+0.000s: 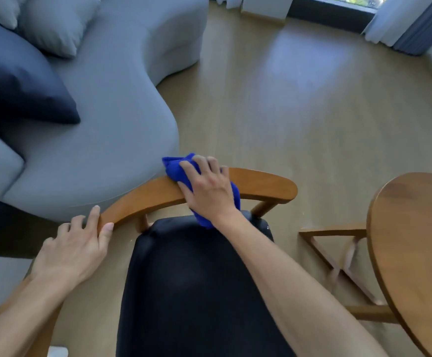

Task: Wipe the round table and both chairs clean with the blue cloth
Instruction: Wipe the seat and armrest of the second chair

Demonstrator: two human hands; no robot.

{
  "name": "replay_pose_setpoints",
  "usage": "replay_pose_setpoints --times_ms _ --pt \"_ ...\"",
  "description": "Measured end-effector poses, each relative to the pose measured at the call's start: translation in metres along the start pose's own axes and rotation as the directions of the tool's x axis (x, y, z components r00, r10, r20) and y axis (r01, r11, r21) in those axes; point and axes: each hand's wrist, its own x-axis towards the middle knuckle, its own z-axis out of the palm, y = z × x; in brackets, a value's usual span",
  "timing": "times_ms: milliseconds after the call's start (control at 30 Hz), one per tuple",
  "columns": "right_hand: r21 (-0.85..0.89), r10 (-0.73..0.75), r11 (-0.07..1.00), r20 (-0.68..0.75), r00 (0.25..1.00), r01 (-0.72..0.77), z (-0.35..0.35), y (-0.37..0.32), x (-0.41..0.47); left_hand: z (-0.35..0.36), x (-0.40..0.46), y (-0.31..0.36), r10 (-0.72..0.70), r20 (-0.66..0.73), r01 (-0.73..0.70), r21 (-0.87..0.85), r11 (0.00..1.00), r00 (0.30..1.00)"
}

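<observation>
A wooden chair with a curved backrest rail [261,182] and a black seat cushion [197,292] stands right below me. My right hand [207,189] presses the bunched blue cloth [175,168] onto the middle of the rail, fingers wrapped over it. My left hand [76,246] grips the rail's left end, thumb on the inner side. The round wooden table [415,240] shows partly at the right edge, with its crossed wooden base [338,266] beneath. Only one chair is in view.
A curved grey sofa [101,140] with grey cushions and a dark cushion [22,96] stands close behind the chair at the left. Light wood floor [300,99] stretches ahead to a window with curtains [402,21] at the back right.
</observation>
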Motion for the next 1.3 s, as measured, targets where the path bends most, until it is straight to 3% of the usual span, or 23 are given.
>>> replay_pose_setpoints --times_ms 133,233,300,433,467,533,600,667,733,833,933,1067,1133,1200,1300 --pt "-0.079 0.379 0.921 -0.047 0.924 -0.381 -0.028 0.104 -0.044 0.0 0.0 -0.001 -0.012 -0.005 0.012 0.009 1.0 1.0" --pt "0.014 0.684 0.73 -0.004 0.73 -0.684 -0.047 0.151 -0.066 -0.004 -0.003 0.001 -0.015 -0.009 0.016 0.028 0.999 1.0" --pt "0.093 0.78 0.622 0.007 0.625 -0.777 -0.052 0.16 -0.086 -0.007 -0.006 0.003 -0.018 0.005 0.018 0.046 0.999 1.0" --pt "0.255 0.845 0.519 -0.01 0.535 -0.816 -0.04 0.13 -0.153 -0.019 -0.011 0.008 0.001 -0.039 0.002 0.093 0.996 0.999" --pt "0.264 0.832 0.536 0.0 0.555 -0.802 -0.031 0.116 -0.166 -0.023 -0.014 0.013 0.046 -0.116 -0.038 0.071 0.997 0.992" --pt "0.24 0.73 0.654 0.048 0.681 -0.718 -0.008 0.086 -0.18 -0.023 -0.023 0.031 0.191 -0.304 -0.194 0.022 0.981 0.933" --pt "0.217 0.585 0.778 0.094 0.806 -0.59 0.02 0.06 -0.18 -0.003 -0.036 0.063 0.379 -0.358 -0.397 0.026 0.918 0.853" --pt "0.1 0.479 0.861 0.17 0.861 -0.499 0.049 0.04 -0.175 0.027 -0.047 0.099 0.45 -0.177 -0.462 -0.032 0.886 0.875" --pt "-0.029 0.468 0.874 0.309 0.828 -0.484 0.077 0.025 -0.173 0.061 -0.049 0.126 0.379 0.073 -0.373 -0.083 0.924 0.923" --pt "-0.082 0.482 0.87 0.355 0.801 -0.486 0.103 0.015 -0.18 0.108 -0.038 0.144 0.3 0.302 -0.3 -0.049 0.953 0.905" --pt "-0.066 0.445 0.892 0.289 0.847 -0.446 0.112 0.018 -0.182 0.134 -0.035 0.158 0.271 0.418 -0.278 -0.045 0.96 0.867" --pt "-0.028 0.241 0.97 0.198 0.95 -0.24 0.114 0.056 -0.175 0.15 -0.034 0.161 0.245 0.434 -0.252 -0.043 0.967 0.867" --pt "-0.04 0.156 0.988 0.198 0.968 -0.151 0.107 0.087 -0.169 0.151 -0.034 0.16 0.243 0.428 -0.246 -0.051 0.968 0.87" --pt "-0.014 0.32 0.946 0.189 0.928 -0.323 0.1 0.119 -0.167 0.15 -0.034 0.162 0.239 0.426 -0.238 -0.057 0.97 0.872" --pt "0.114 0.637 0.738 0.206 0.743 -0.665 0.098 0.148 -0.172 0.147 -0.034 0.163 0.237 0.436 -0.243 -0.043 0.969 0.868"
